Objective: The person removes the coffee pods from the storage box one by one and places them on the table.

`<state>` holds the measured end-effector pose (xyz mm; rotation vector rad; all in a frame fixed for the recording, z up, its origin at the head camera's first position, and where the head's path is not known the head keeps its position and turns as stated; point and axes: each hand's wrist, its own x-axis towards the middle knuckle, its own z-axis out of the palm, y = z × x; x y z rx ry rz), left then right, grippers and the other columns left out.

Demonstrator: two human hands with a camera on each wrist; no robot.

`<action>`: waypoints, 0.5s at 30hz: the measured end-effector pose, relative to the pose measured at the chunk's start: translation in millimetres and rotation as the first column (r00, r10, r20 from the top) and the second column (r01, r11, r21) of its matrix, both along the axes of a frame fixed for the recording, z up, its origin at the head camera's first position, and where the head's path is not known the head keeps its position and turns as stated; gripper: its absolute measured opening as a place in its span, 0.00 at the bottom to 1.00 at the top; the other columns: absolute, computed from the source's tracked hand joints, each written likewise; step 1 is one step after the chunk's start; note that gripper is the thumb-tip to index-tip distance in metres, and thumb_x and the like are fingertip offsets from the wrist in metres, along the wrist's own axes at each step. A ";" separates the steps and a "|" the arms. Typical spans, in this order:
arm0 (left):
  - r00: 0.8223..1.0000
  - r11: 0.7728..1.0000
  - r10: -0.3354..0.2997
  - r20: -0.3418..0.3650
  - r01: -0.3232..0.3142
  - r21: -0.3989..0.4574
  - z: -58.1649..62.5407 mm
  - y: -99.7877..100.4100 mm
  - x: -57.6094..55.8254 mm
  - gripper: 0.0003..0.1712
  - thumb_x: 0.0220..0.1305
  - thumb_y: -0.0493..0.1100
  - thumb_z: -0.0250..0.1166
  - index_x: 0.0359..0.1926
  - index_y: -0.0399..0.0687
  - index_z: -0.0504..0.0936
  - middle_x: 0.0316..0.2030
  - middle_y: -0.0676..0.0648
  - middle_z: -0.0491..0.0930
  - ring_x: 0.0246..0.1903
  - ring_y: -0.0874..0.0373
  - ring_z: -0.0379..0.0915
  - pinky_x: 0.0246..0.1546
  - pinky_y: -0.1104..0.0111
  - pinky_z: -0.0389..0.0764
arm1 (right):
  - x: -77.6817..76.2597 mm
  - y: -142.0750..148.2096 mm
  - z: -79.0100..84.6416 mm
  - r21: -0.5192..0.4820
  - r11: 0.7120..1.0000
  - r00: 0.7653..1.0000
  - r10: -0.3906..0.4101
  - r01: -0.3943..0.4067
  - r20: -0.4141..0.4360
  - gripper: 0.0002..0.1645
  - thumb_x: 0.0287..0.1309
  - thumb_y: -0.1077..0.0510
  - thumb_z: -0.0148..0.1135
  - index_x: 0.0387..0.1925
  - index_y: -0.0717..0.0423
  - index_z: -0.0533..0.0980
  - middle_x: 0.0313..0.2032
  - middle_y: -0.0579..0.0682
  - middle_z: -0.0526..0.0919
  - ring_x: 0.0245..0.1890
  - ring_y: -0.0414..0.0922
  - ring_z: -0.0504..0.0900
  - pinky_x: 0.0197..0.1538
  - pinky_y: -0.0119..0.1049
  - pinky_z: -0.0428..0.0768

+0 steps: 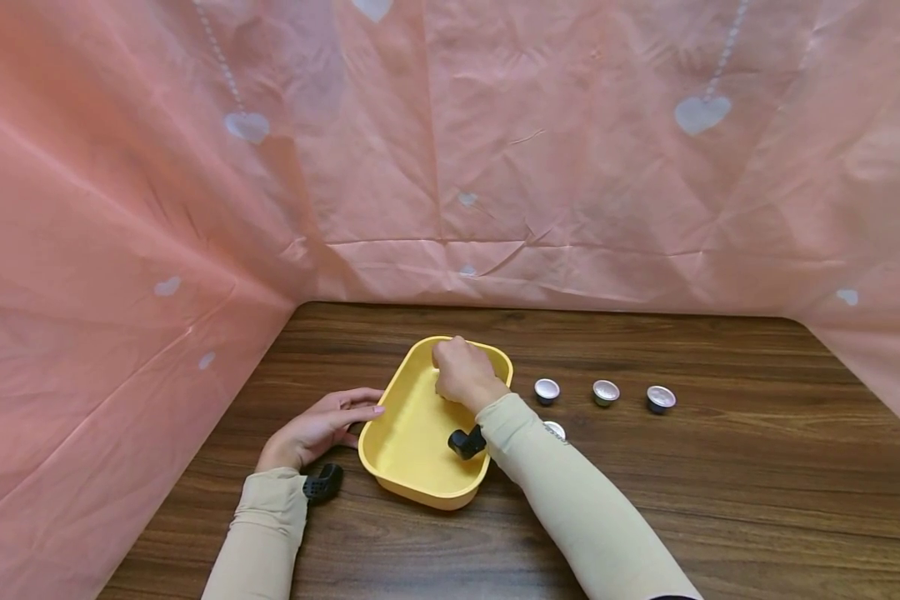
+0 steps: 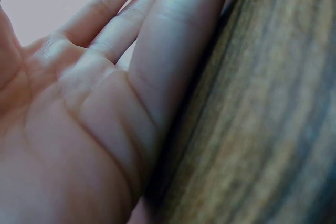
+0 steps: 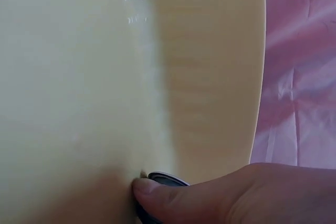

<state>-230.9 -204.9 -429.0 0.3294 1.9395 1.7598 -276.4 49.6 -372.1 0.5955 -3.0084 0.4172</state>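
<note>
A yellow plastic tub [image 1: 401, 446] stands at an angle on the wooden table. My right hand [image 1: 465, 375] reaches down inside its far end. In the right wrist view the thumb presses a dark coffee capsule [image 3: 167, 178] with a pale rim, low by the tub's wall [image 3: 215, 77]; the other fingers are mostly hidden. My left hand [image 1: 330, 425] touches the tub's left side with fingers extended. The left wrist view shows its open palm [image 2: 84, 114] and straight fingers, the little-finger side along the table.
Right of the tub, three coffee capsules stand in a row with lids up: a near one [image 1: 547, 391], a middle one [image 1: 606, 392] and a far-right one [image 1: 661, 398]. Another capsule [image 1: 555, 430] is partly hidden by the right sleeve. Pink curtains [image 1: 570, 167] enclose the table [image 1: 757, 467].
</note>
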 end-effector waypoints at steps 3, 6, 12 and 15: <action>1.000 1.000 -0.002 0.000 0.002 -0.001 0.3 0.0 -0.7 0.31 0.78 0.45 0.63 0.75 0.35 0.72 0.56 0.52 0.86 0.52 0.58 0.86 0.48 0.58 0.90 | -0.8 -0.5 0.6 0.013 1.000 1.000 -0.005 0.005 -0.008 0.28 0.55 0.71 0.67 0.14 0.49 0.60 0.22 0.45 0.61 0.25 0.43 0.65 0.27 0.36 0.63; 1.000 1.000 0.000 0.000 0.000 -0.004 0.7 -0.1 -1.4 0.31 0.78 0.45 0.63 0.75 0.35 0.72 0.55 0.52 0.86 0.52 0.58 0.86 0.47 0.59 0.90 | -1.1 -0.6 0.2 -0.008 1.000 1.000 0.004 -0.004 -0.009 0.31 0.53 0.73 0.66 0.13 0.48 0.56 0.21 0.44 0.54 0.23 0.42 0.60 0.26 0.35 0.58; 1.000 1.000 -0.015 -0.004 0.015 0.009 0.4 -0.6 -1.0 0.32 0.78 0.45 0.62 0.75 0.33 0.71 0.55 0.51 0.86 0.52 0.57 0.87 0.48 0.58 0.90 | -1.2 0.1 -1.8 -0.048 0.999 1.000 0.017 -0.017 0.001 0.26 0.53 0.74 0.64 0.15 0.51 0.60 0.21 0.43 0.55 0.23 0.42 0.57 0.26 0.33 0.56; 1.000 1.000 -0.020 -0.001 0.020 0.015 -0.7 -0.2 -0.6 0.32 0.78 0.45 0.62 0.75 0.33 0.70 0.56 0.51 0.86 0.52 0.57 0.87 0.49 0.57 0.90 | -0.7 1.5 -2.0 -0.079 0.997 1.000 0.004 -0.002 0.026 0.13 0.55 0.73 0.64 0.23 0.57 0.73 0.25 0.47 0.68 0.26 0.43 0.64 0.28 0.33 0.63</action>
